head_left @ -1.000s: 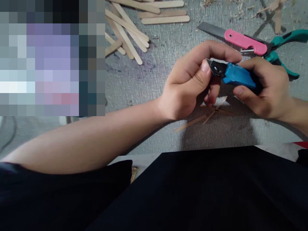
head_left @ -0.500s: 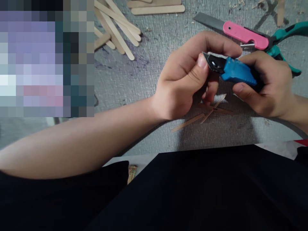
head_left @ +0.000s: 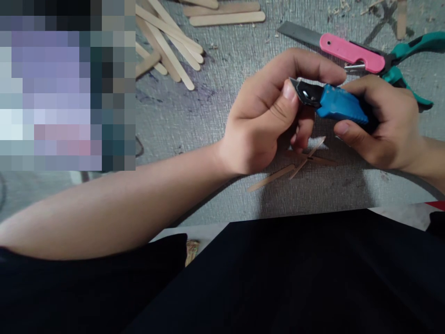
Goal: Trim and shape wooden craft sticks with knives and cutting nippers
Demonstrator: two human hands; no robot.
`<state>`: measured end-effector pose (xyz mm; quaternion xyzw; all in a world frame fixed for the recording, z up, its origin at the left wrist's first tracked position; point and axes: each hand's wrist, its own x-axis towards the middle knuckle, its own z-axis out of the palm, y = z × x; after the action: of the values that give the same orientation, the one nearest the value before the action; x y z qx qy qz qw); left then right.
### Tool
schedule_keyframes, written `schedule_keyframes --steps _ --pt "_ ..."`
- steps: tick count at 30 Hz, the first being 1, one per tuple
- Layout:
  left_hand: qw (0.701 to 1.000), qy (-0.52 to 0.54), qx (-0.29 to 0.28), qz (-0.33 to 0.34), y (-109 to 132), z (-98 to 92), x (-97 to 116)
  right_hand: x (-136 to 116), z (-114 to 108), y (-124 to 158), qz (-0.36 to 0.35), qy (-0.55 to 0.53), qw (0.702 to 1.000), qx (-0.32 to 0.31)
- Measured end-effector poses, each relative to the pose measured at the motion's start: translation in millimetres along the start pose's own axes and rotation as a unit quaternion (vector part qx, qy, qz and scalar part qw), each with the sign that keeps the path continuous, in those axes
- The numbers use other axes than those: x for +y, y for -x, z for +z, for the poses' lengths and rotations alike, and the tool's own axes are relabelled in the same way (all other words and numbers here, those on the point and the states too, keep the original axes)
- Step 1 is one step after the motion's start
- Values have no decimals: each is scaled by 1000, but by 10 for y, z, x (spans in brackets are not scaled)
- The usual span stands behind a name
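My right hand (head_left: 385, 116) is wrapped round a blue utility knife (head_left: 342, 104), whose black tip and blade point left. My left hand (head_left: 267, 111) is closed at the blade end, its thumb against the blade's edge and its index finger curved above the knife. Anything else between its fingers is hidden. Just below the hands, thin cut wooden pieces (head_left: 273, 177) lie on the grey textured table (head_left: 194, 185), some of them crossing.
Wooden craft sticks (head_left: 174, 39) lie in a loose pile at the upper left, more sticks (head_left: 227, 18) at the top. A pink-handled folding saw (head_left: 351, 50) touches green pliers (head_left: 420, 44) beyond my right hand. Wood shavings (head_left: 342, 5) are scattered near the top.
The view has shifted very slightly. Both hands and the knife keep almost the same pose, with the knife a touch further left.
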<state>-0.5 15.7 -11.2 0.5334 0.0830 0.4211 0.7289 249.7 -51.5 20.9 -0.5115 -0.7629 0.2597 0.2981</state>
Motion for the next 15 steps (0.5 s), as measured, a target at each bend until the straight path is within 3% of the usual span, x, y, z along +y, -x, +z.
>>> schedule_keyframes --steps 7,11,15 --pt "999 -4 24 -28 27 30 99 -60 -29 -6 23 4 1000 -2" --pt "999 -11 26 -34 31 32 113 -40 -35 -8 -16 2 1000 -1" --pt "999 -17 29 -35 34 25 120 -49 -44 -5 21 7 1000 -10"
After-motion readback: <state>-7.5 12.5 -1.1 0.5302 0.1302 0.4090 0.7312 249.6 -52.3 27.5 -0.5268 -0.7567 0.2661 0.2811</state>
